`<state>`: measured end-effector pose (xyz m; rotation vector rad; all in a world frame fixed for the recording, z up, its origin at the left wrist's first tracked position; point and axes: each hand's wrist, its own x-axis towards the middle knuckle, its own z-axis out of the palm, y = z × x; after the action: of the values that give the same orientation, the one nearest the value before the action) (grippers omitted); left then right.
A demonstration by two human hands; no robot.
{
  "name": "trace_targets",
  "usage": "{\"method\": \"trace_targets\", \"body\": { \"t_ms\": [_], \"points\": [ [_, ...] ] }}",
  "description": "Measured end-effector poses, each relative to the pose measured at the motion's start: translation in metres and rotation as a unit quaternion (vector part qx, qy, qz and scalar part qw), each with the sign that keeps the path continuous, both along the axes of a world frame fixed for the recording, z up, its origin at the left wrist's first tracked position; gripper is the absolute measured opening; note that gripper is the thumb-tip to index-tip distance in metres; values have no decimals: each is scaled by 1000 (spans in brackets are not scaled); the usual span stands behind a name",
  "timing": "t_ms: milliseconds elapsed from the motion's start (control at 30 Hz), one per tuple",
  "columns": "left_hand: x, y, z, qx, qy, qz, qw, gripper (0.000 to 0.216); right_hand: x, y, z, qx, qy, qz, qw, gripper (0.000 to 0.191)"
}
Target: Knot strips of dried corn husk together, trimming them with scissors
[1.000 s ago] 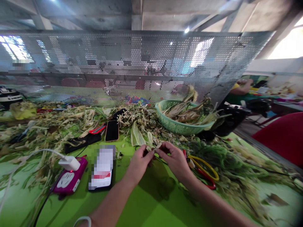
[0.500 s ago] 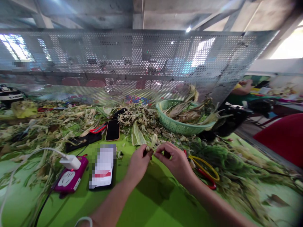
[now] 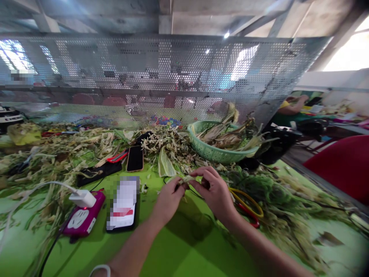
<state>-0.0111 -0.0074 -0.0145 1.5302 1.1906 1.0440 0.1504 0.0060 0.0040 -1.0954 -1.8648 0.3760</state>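
Note:
My left hand (image 3: 169, 199) and my right hand (image 3: 215, 191) meet above the green table (image 3: 178, 250), fingertips pinched together on a small pale strip of dried husk (image 3: 186, 179). Both hands are closed on it. Just beyond them lies a heap of dried husks and leaves (image 3: 170, 148). Red and yellow handled scissors (image 3: 248, 206) lie right beside my right hand.
A green basket (image 3: 213, 152) full of husks stands behind. A phone (image 3: 123, 204), a purple power strip (image 3: 82, 219) with a white plug, and a second phone (image 3: 135, 158) lie at left. A perforated metal screen (image 3: 161, 77) closes the back. Another person's arm (image 3: 294, 104) shows far right.
Both hands have lifted slightly and drawn closer together, still pinching the husk piece. The view has shifted a little.

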Motion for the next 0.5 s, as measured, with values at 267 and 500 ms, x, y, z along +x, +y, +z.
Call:
{"method": "trace_targets", "body": {
  "t_ms": [267, 500],
  "points": [
    [-1, 3, -5, -48, -122, 4, 991, 25, -2, 1, -1, -19, -38, 15, 999, 9],
    [-3, 4, -7, -67, -156, 45, 984, 26, -3, 4, -5, -81, -46, 58, 994, 14]
  ]
}}
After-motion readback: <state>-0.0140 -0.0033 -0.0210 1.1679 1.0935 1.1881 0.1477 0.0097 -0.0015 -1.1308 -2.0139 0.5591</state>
